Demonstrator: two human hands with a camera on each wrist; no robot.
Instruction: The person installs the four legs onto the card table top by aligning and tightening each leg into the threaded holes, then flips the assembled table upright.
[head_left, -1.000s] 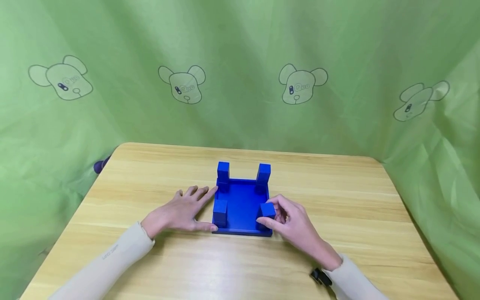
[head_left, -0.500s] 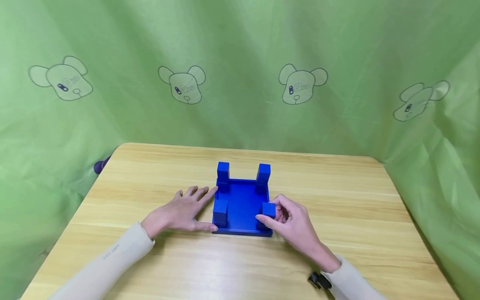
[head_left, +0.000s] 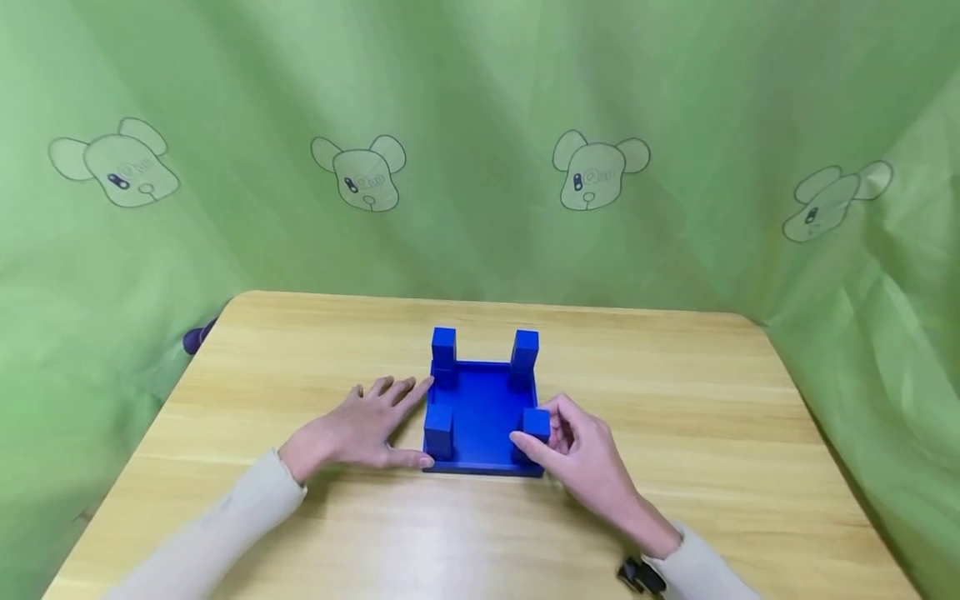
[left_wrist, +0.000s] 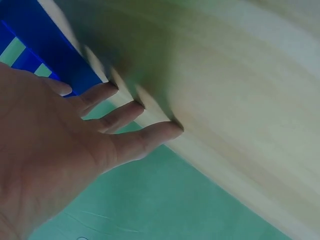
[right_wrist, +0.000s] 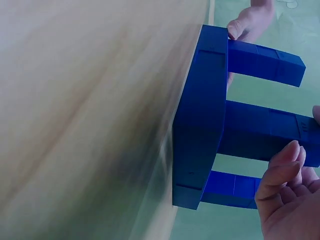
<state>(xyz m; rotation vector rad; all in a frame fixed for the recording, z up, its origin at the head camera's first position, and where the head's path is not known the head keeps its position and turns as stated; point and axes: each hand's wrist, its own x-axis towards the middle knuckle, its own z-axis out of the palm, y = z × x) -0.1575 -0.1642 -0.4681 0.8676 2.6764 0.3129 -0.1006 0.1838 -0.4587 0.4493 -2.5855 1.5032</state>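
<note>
A square blue base (head_left: 483, 417) with a low rim lies on the table, a blue post standing at each corner. My right hand (head_left: 588, 458) pinches the near right post (head_left: 536, 423) close to its top, between thumb and fingers. In the right wrist view this post (right_wrist: 270, 131) meets the base (right_wrist: 200, 115) at its foot. My left hand (head_left: 360, 429) lies spread on the left, thumb at the near left corner and a fingertip at the left rim. The near left post (head_left: 438, 429), far left post (head_left: 444, 348) and far right post (head_left: 525, 354) stand upright.
The light wood table (head_left: 315, 350) extends on all sides of the base. Behind it hangs a green curtain (head_left: 480, 233) with printed bear heads. A dark purple object (head_left: 195, 340) shows beyond the table's left edge.
The near right post's top has turned slightly in my right fingers and now sits squarer with the base. My left hand stays in place. The head view has shifted a little.
</note>
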